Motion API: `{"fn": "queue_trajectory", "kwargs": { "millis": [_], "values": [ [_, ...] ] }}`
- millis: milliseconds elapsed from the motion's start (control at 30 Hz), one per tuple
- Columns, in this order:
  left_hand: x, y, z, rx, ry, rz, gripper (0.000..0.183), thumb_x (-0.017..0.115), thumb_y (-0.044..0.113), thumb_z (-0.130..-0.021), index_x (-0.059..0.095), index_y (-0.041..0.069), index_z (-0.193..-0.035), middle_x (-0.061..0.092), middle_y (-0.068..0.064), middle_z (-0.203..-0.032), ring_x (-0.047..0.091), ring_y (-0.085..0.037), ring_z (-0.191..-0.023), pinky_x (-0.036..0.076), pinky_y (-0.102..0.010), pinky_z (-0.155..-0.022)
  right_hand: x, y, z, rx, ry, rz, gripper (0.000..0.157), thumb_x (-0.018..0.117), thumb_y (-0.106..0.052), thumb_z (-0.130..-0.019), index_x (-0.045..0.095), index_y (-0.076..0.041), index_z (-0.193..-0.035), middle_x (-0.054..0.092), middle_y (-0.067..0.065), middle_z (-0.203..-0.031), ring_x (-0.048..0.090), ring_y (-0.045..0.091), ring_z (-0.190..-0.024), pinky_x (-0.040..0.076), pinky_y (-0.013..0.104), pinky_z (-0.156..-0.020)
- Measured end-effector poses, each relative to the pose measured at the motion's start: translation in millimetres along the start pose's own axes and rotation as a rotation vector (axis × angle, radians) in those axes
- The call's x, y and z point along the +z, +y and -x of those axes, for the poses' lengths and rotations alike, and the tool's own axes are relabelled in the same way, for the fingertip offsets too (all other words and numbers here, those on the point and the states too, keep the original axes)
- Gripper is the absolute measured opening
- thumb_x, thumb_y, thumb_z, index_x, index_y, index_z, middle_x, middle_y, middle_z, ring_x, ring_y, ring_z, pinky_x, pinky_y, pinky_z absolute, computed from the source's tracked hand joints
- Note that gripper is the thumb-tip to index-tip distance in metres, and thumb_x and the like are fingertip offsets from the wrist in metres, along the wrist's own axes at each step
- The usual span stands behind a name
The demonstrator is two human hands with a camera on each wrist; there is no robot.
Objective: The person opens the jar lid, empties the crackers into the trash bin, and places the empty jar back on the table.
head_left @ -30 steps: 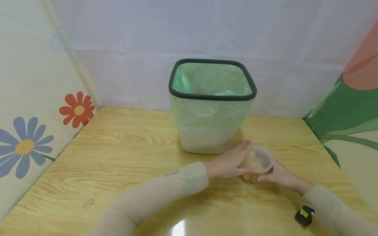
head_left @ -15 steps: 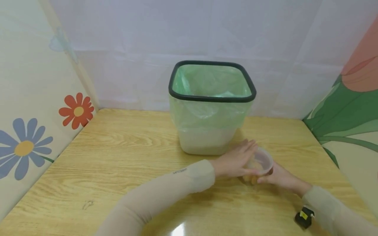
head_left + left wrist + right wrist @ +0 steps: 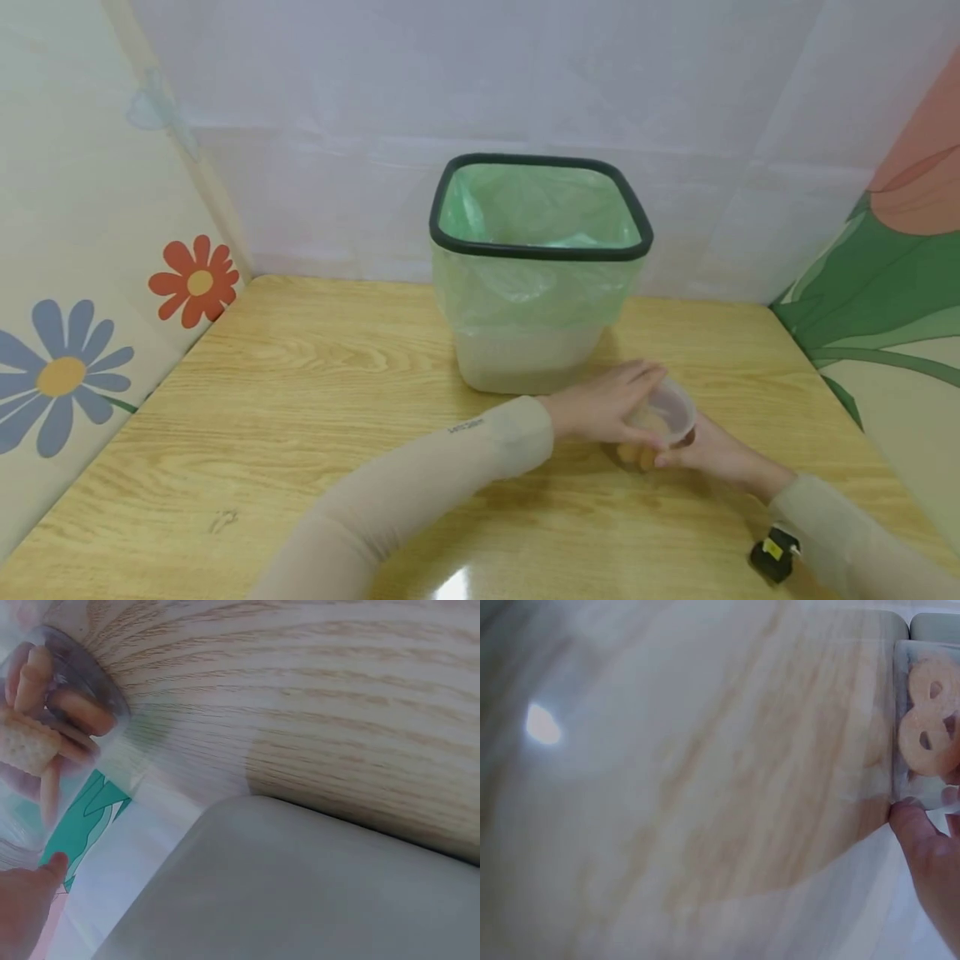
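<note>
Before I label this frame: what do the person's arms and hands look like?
Left sleeve and right sleeve: both long, beige, reaching the wrists. Small dark print on the left one, too blurred to read. No gloves visible on left hand or right hand.

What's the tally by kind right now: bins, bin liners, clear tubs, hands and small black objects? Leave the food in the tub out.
Bin: 1
Green liner: 1
Clear tub: 1
Left hand and right hand: 2
Small black object: 1
Total: 6
</note>
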State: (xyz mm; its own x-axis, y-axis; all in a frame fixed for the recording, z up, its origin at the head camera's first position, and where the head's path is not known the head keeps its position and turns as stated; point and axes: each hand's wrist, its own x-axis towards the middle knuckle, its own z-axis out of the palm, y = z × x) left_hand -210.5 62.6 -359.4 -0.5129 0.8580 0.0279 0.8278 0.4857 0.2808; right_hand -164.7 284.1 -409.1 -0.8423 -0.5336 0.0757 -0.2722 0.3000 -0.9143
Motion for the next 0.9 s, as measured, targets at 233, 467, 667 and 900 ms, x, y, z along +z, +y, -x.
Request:
{"fn": "queue_trajectory", "kwargs": {
  "millis": [233, 467, 667, 900],
  "values": [
    [1.1, -1.2, -0.7, -0.005, -0.032, 0.075, 0.094, 0.06, 0.054, -0.097, 0.013, 0.003, -0.161, 0.012, -0.014, -0.168, 0.012, -0.021, -0.155, 0.005, -0.023, -0.123, -0.3, -2.4, 1.7, 0.042, 0.002, -0.007, 0.096, 0.075, 0.001, -0.085, 0.007, 0.017, -0.151, 0.027, 0.045, -0.145, 0.045, -0.011, -0.115, 0.043, 0.014, -0.094],
    [6.0, -1.8, -0.6, -0.023, 0.003, 0.087, 0.095, 0.061, 0.055, -0.096, 0.015, 0.002, -0.16, 0.016, -0.014, -0.167, 0.015, -0.021, -0.154, 0.006, -0.023, -0.123, 0.6, -2.5, 1.2, 0.03, 0.008, 0.017, 0.094, 0.075, 0.002, -0.084, 0.01, 0.016, -0.151, 0.031, 0.043, -0.144, 0.046, -0.011, -0.115, 0.042, 0.013, -0.094],
    [7.9, 0.7, 0.3, -0.033, 0.047, 0.038, 0.094, 0.061, 0.057, -0.095, 0.02, 0.0, -0.159, 0.023, -0.014, -0.165, 0.021, -0.021, -0.153, 0.009, -0.024, -0.123, 0.4, -1.4, 0.7, 0.025, 0.007, 0.028, 0.091, 0.074, 0.002, -0.085, 0.012, 0.016, -0.15, 0.031, 0.042, -0.145, 0.045, -0.012, -0.116, 0.04, 0.012, -0.095],
    [10.2, 5.8, 2.0, -0.07, 0.08, 0.006, 0.095, 0.061, 0.059, -0.094, 0.022, 0.001, -0.158, 0.026, -0.013, -0.164, 0.024, -0.021, -0.152, 0.012, -0.025, -0.123, 0.8, -2.7, 1.2, 0.044, 0.003, 0.01, 0.091, 0.074, 0.002, -0.086, 0.012, 0.016, -0.151, 0.03, 0.042, -0.146, 0.044, -0.013, -0.116, 0.039, 0.011, -0.095]
  ]
}}
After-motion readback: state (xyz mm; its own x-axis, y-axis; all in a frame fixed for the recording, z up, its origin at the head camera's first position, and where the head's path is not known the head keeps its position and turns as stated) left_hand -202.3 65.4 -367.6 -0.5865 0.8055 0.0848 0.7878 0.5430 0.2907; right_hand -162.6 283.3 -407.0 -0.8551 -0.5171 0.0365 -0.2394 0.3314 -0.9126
